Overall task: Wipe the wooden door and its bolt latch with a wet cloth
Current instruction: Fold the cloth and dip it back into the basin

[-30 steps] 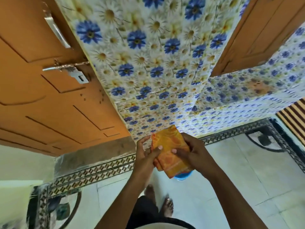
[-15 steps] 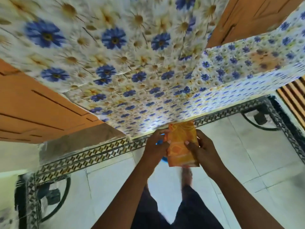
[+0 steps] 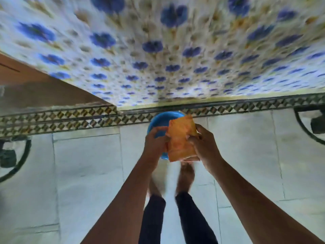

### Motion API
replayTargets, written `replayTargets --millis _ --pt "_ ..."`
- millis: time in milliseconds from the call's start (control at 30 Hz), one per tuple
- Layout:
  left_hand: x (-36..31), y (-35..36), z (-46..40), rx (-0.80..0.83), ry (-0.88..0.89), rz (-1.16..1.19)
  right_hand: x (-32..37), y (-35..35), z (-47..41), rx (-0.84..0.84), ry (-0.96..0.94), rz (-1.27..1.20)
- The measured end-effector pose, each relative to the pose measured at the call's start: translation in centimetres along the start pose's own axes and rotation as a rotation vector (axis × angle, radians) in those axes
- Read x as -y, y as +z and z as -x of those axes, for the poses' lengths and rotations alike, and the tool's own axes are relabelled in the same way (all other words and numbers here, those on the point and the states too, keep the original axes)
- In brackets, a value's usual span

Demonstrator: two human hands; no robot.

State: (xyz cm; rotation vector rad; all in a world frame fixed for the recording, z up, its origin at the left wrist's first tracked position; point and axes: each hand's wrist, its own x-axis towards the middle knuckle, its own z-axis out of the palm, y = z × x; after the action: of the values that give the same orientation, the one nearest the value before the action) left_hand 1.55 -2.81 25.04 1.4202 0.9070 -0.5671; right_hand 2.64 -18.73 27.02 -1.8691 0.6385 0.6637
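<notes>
While door gone: cloth [image 3: 181, 138] (over basin [image 3: 159, 122]).

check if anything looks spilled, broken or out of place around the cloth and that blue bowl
Nothing stands out. The folded orange cloth is held between the left hand and right hand above the blue bowl, which sits upright on the tiled floor. No puddle or damage shows, though the picture is blurred.
</notes>
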Motion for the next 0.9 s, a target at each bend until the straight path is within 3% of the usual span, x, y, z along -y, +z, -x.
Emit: replayTargets --millis 100,267,433,667,767,833,900 --pt "5.1 1.3 -6.2 -0.107 0.063 -0.149 -5.3 3.0 -6.3 -0.025 0.030 0.125" --pt "11.2 3.5 -15.1 -0.143 0.149 -0.438 -12.6 8.2 -16.0 -0.090 0.092 0.215" --pt "14.5 5.0 -21.2 -0.145 0.090 -0.525 -17.8 12.6 -23.1 -0.050 0.126 0.230" --pt "18.6 5.3 -27.2 -0.135 -0.073 -0.635 -22.2 14.8 -27.9 -0.010 0.092 0.574" --pt "18.9 5.4 -27.6 -0.163 -0.029 -0.660 -22.0 15.1 -28.7 -0.031 -0.047 0.547" --pt "19.7 5.7 -28.7 -0.135 -0.016 -0.719 -22.1 15.8 -30.0 0.014 -0.018 0.367" --pt "20.5 6.0 -30.0 -0.140 0.007 -0.805 -22.7 16.2 -31.0 0.036 0.009 0.371"
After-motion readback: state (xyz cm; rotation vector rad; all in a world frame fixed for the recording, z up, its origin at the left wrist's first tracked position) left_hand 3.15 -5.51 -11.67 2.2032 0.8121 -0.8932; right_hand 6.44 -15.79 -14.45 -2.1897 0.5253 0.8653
